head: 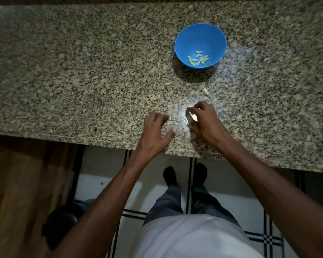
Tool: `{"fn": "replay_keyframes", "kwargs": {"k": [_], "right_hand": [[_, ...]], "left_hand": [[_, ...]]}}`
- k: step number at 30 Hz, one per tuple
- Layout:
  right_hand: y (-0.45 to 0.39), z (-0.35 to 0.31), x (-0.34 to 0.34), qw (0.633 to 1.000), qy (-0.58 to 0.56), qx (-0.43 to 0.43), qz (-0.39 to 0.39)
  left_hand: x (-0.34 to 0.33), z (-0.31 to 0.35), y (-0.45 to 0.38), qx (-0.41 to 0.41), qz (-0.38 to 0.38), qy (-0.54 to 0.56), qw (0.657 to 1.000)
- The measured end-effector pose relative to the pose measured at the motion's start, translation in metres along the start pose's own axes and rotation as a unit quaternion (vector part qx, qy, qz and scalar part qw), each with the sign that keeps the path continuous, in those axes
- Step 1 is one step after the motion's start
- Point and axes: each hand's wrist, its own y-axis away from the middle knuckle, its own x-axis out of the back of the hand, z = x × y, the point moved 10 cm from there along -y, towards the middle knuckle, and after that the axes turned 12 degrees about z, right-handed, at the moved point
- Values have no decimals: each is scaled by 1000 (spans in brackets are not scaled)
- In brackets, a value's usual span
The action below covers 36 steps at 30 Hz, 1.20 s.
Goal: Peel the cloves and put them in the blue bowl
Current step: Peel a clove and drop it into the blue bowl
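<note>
- Counter (82,71) — speckled granite, polished; a bright glare sits on it near the hands, so the finish is glossy.
- Bowl (199,37) — blue plastic by the look, smooth, with a soft sheen inside.
- Cloves (198,58) in the bowl — pale, smooth, bare of skin.
- Skins (206,91) near the bowl — thin, dry, papery scraps.
- Cabinet (17,183) at near left — brown wood with visible grain, dull finish.
- Floor (101,164) — pale tile, smooth, with dark lines.
- Shirt (190,237) — white cloth, matt.
- Trousers (168,200) — grey cloth, matt.
</note>
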Motion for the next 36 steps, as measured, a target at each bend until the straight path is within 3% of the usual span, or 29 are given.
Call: {"fn": "replay_keyframes", "kwargs": {"k": [10,14,18,21,24,30,36], "right_hand": [[2,-12,-14,999,0,-26,28],[-1,-14,-8,998,0,-31,45],[5,3,2,993,22,-77,85],[14,-4,-8,994,18,-79,69],[18,-19,-14,994,-48,-88,43],[27,11,2,992,-1,-114,52],[23,-12,-19,996,-3,-82,24]], "left_hand": [[19,-12,-21,-8,76,9,997],[27,-22,-45,-8,73,15,997],[35,-6,-49,-41,116,-38,992],[7,26,-27,-107,60,-64,990],[-22,30,-7,-94,0,-48,994],[-13,23,-4,-40,13,1,999],[-15,34,-8,-86,-3,-34,996]]}}
